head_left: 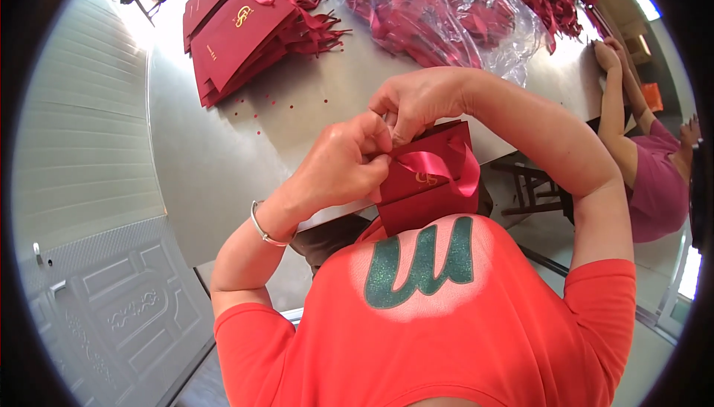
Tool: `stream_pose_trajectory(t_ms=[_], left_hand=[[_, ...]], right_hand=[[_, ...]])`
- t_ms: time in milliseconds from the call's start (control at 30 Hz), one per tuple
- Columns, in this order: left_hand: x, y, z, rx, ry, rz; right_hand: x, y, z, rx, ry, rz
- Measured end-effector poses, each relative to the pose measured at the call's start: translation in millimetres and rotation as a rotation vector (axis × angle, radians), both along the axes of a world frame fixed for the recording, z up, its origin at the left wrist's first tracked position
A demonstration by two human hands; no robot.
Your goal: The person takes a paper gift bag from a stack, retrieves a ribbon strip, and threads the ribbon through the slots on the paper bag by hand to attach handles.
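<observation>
A dark red paper gift bag [405, 210] with gold print stands upright close to my chest, at the table's near edge. A glossy red ribbon [431, 163] loops across its front from the upper edge. My left hand [346, 160], with a bracelet at the wrist, pinches at the bag's upper left corner, where the ribbon starts. Beside it, my right hand [424, 102] reaches over from above, its fingers closed at the same corner and almost touching the left fingertips. What lies between the right fingers is hidden.
On the metal table [223, 147], a stack of red bags [238, 28] lies far left. More ribboned bags sit in clear plastic [439, 13] at the back. Small red paper dots [258, 133] are scattered about. At right, a co-worker in a pink top [658, 184] rests their arms on the table.
</observation>
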State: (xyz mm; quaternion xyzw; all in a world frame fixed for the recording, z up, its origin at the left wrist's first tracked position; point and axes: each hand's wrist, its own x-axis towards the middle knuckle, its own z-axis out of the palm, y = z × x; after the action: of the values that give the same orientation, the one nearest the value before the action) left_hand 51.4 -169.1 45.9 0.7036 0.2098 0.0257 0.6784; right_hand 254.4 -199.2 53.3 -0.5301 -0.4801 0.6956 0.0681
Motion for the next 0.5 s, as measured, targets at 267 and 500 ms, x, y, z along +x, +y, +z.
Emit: stream_pose_trajectory(t_ms=[267, 500], left_hand=[[0, 3, -10, 0.045, -0.109, -0.085], [2, 7, -5, 0.121, -0.025, -0.109]], right_hand=[[2, -9, -7, -0.069, 0.033, -0.223], [-5, -22, 1, 0.183, -0.07, -0.343]])
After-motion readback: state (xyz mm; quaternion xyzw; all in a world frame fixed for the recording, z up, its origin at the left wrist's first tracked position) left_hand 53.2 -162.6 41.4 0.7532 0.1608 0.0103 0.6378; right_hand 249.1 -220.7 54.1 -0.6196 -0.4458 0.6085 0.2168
